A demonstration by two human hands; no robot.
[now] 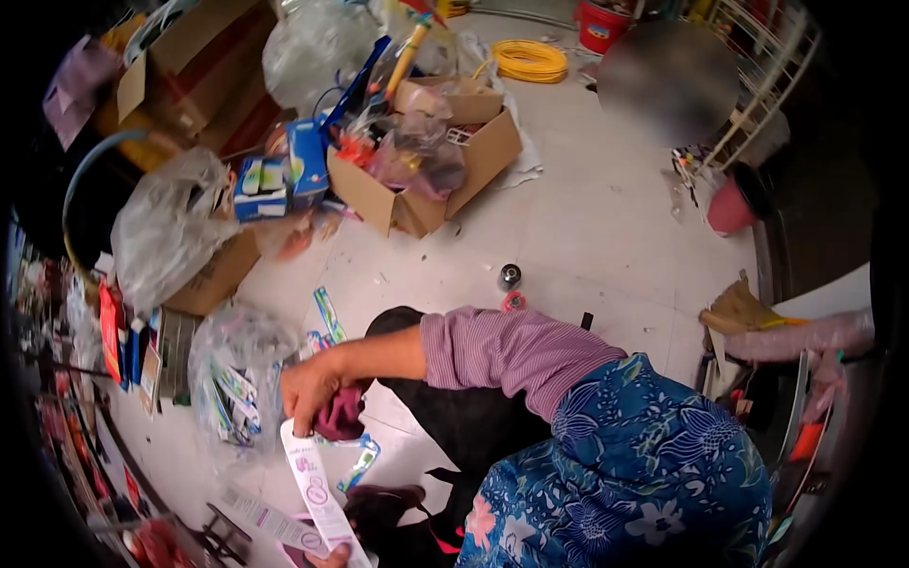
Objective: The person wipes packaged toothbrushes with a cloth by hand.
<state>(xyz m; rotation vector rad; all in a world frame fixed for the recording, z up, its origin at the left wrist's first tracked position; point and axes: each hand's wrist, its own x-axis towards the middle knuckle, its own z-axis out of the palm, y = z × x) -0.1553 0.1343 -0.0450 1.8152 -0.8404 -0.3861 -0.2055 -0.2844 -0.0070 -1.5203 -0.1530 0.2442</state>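
Observation:
My right hand, at the end of a striped pink sleeve, pinches the upper end of a long white strip of packaging with pink and grey print. At the bottom edge, my left hand grips its lower end; only part of this hand shows. Another printed white packet lies beside the strip, close to my left hand. Just left of my right hand, a clear plastic bag holds several toothbrush-like blister packs. Similar green-and-blue packs lie on the floor near my right hand.
An open cardboard box full of bagged items stands ahead, beside blue boxes. A yellow coiled hose, red bucket and pink bin are farther off. Shelved goods line the left; a broom head is at right.

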